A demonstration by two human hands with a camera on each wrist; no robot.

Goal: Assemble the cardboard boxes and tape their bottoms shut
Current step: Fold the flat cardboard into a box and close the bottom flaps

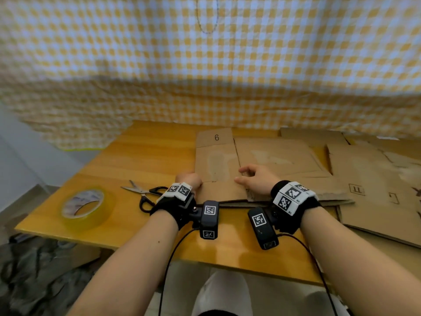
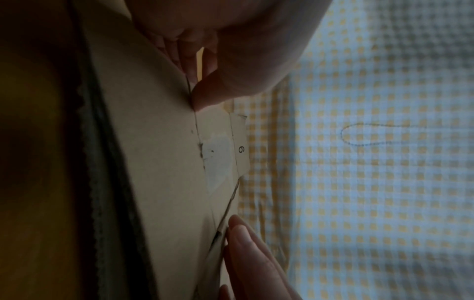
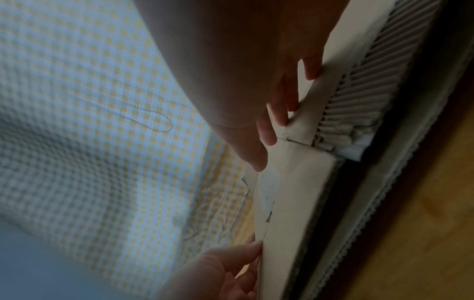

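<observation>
A flattened cardboard box (image 1: pixel 218 163) with a flap marked "6" lies on the wooden table (image 1: pixel 141 156). My left hand (image 1: pixel 189 180) is at the box's left edge; in the left wrist view its thumb (image 2: pixel 205 97) pinches that edge of the box (image 2: pixel 159 162) against the fingers behind. My right hand (image 1: pixel 255 179) rests on top near the slit between two flaps. In the right wrist view its fingertips (image 3: pixel 268 138) press on the top panel (image 3: pixel 290 203), which stands slightly raised. A roll of clear tape (image 1: pixel 85 208) lies at the left.
Black-handled scissors (image 1: pixel 143 195) lie between the tape and my left wrist. More flattened cardboard (image 1: pixel 376 185) is stacked at the right of the table. A yellow checked cloth (image 1: pixel 205 65) hangs behind. The table's near edge is just below my wrists.
</observation>
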